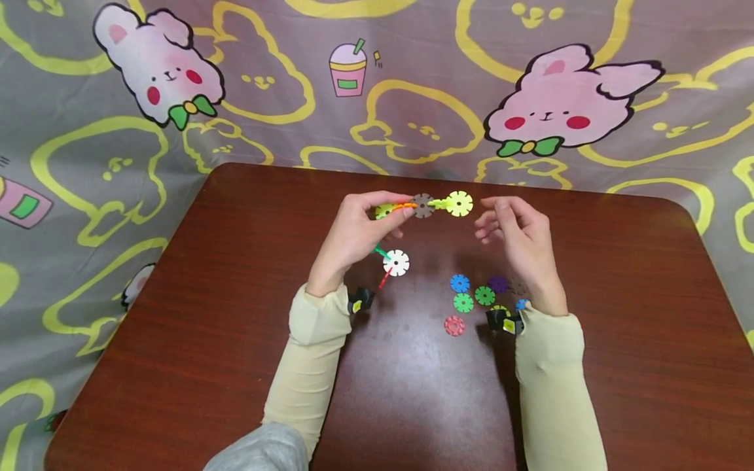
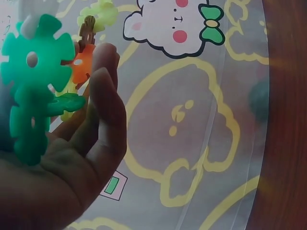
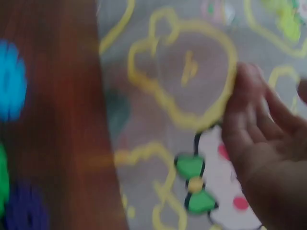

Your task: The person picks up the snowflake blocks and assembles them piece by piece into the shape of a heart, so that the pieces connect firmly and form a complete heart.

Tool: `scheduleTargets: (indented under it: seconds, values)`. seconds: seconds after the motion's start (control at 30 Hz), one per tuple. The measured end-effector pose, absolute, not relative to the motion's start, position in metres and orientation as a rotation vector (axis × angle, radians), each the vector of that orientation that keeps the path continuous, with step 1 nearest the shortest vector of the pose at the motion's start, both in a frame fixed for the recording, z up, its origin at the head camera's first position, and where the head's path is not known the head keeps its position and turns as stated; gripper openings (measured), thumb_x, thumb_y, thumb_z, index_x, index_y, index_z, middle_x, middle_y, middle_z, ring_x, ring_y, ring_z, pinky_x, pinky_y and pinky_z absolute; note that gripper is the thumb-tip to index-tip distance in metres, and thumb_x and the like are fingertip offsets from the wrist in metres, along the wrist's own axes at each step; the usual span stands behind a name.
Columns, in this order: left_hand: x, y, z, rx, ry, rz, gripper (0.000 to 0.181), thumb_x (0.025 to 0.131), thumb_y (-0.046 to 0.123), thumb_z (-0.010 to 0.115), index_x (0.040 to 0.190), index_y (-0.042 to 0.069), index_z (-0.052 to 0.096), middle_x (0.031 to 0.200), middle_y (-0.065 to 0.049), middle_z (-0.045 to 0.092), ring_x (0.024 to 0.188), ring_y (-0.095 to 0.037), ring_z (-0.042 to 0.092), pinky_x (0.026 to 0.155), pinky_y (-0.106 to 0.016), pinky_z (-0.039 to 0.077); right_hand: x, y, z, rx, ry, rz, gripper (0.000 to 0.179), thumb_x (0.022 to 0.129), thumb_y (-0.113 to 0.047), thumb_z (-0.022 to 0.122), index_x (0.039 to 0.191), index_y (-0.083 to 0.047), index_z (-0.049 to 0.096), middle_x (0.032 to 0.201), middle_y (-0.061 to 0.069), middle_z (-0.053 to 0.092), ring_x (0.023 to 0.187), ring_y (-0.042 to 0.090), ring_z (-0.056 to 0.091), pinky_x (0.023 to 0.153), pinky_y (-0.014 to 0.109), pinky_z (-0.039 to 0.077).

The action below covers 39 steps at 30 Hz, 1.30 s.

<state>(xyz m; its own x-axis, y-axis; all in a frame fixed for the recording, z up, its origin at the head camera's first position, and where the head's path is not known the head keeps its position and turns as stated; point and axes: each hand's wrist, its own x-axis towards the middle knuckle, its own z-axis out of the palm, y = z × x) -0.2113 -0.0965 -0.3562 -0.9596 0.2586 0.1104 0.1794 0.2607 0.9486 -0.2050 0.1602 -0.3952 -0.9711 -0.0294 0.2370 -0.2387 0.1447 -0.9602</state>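
My left hand [image 1: 353, 229] pinches a chain of slotted plastic snowflake discs between thumb and fingers, at an orange disc [image 2: 84, 64]. To its right in the chain come a brown disc [image 1: 422, 205] and yellow-green discs [image 1: 459, 203]. Beneath the hand hang a white disc [image 1: 396, 263] and a red disc [image 1: 385, 278] seen edge-on; green discs [image 2: 38, 57] sit close to the palm in the left wrist view. My right hand [image 1: 524, 235] is just right of the chain's yellow end, apart from it, fingers loosely bent and holding nothing.
Loose discs lie on the brown table [image 1: 194, 314] below the right hand: blue [image 1: 459, 283], green [image 1: 485, 296], purple [image 1: 498, 283], red [image 1: 454, 326] and others, some partly hidden by the right wrist camera [image 1: 503, 322]. A patterned curtain [image 1: 412, 59] hangs behind the table.
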Motion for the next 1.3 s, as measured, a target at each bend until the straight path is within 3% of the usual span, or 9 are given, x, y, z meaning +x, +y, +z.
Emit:
scheduleTargets:
  seconds: [0.17,0.3,0.57,0.7,0.9,1.13,1.3]
  values:
    - [-0.212,-0.098,-0.356,0.421,2.451,1.809,0.026,0.087,0.023,0.072,0.111,0.013,0.073,0.098,-0.006,0.074,0.063,-0.019,0.070,0.057,-0.029,0.055,-0.210,0.182,-0.409,0.283,-2.779,1.523,0.036,0.098,-0.036,0.055,0.116,-0.006,0.062,0.099,0.013,0.067,0.081,0.020,0.063,0.070,0.023,0.053]
    - [-0.213,-0.098,-0.355,0.423,2.453,1.796,0.026,0.088,0.023,0.072,0.112,0.013,0.073,0.098,-0.008,0.074,0.064,-0.020,0.070,0.058,-0.029,0.055,-0.211,0.191,-0.418,0.333,-3.052,1.338,0.040,0.092,-0.039,0.064,0.118,-0.008,0.061,0.104,0.010,0.065,0.087,0.022,0.056,0.072,0.030,0.046]
    - [-0.213,-0.100,-0.356,0.405,2.467,1.765,0.026,0.087,0.025,0.072,0.112,0.015,0.073,0.096,-0.004,0.074,0.065,-0.019,0.070,0.053,-0.031,0.051,-0.215,0.182,-0.430,0.562,-3.244,1.323,0.037,0.083,-0.024,0.077,0.111,-0.005,0.062,0.102,0.013,0.063,0.090,0.022,0.059,0.078,0.032,0.048]
    - [-0.213,-0.100,-0.355,0.401,2.472,1.755,0.026,0.087,0.025,0.073,0.111,0.016,0.073,0.096,-0.003,0.074,0.065,-0.018,0.070,0.055,-0.031,0.052,-0.215,0.169,-0.434,0.585,-3.331,1.199,0.036,0.079,-0.023,0.080,0.105,-0.005,0.062,0.098,0.012,0.063,0.090,0.023,0.057,0.077,0.031,0.047]
    - [-0.213,-0.099,-0.354,0.395,2.468,1.752,0.026,0.087,0.025,0.073,0.111,0.015,0.073,0.097,-0.004,0.074,0.066,-0.019,0.070,0.058,-0.032,0.054,-0.215,0.161,-0.435,0.600,-3.371,1.107,0.033,0.078,-0.020,0.080,0.099,-0.004,0.062,0.090,0.010,0.065,0.082,0.021,0.058,0.073,0.031,0.047]
    - [-0.214,-0.099,-0.356,0.416,2.475,1.757,0.024,0.087,0.023,0.072,0.110,0.015,0.073,0.092,-0.004,0.074,0.066,-0.020,0.070,0.067,-0.043,0.056,-0.213,0.157,-0.436,0.529,-3.399,1.114,0.026,0.077,-0.017,0.080,0.094,-0.005,0.063,0.083,0.007,0.065,0.073,0.018,0.057,0.064,0.028,0.047]
    - [-0.214,-0.098,-0.356,0.418,2.475,1.755,0.025,0.087,0.023,0.072,0.111,0.014,0.073,0.095,-0.007,0.074,0.066,-0.020,0.070,0.069,-0.037,0.057,-0.213,0.156,-0.435,0.511,-3.419,1.114,0.020,0.078,-0.017,0.079,0.088,-0.006,0.065,0.076,0.005,0.066,0.065,0.015,0.056,0.057,0.027,0.046]
